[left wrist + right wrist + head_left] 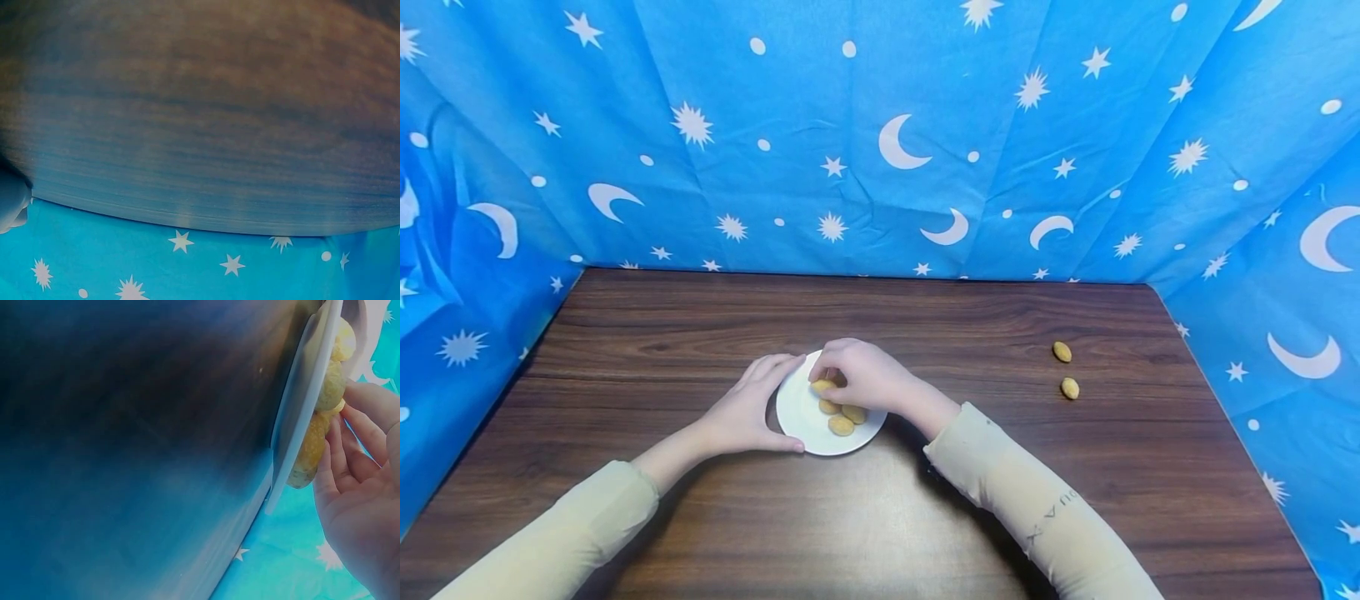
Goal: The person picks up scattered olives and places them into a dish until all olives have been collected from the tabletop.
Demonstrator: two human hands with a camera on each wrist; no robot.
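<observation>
A small white plate [794,421] lies on the table, with several yellowish-brown oval pieces [841,426] on it that look like small nuggets. My left hand [741,417] holds the plate at its left side, thumb at the near rim and fingers at the far rim. Over the plate, my right hand [868,375] pinches one oval piece [822,387] with curled thumb and fingers. From the right wrist view, the plate [302,403] appears edge-on, and the right hand [362,487] has its fingertips at the pieces [307,456]. The left wrist view shows mostly tabletop.
Two more oval pieces [1062,352] lie apart on the right side of the dark wood-grain table [985,333]. A blue cloth [820,100] with white moons and stars hangs behind and along both sides of the table.
</observation>
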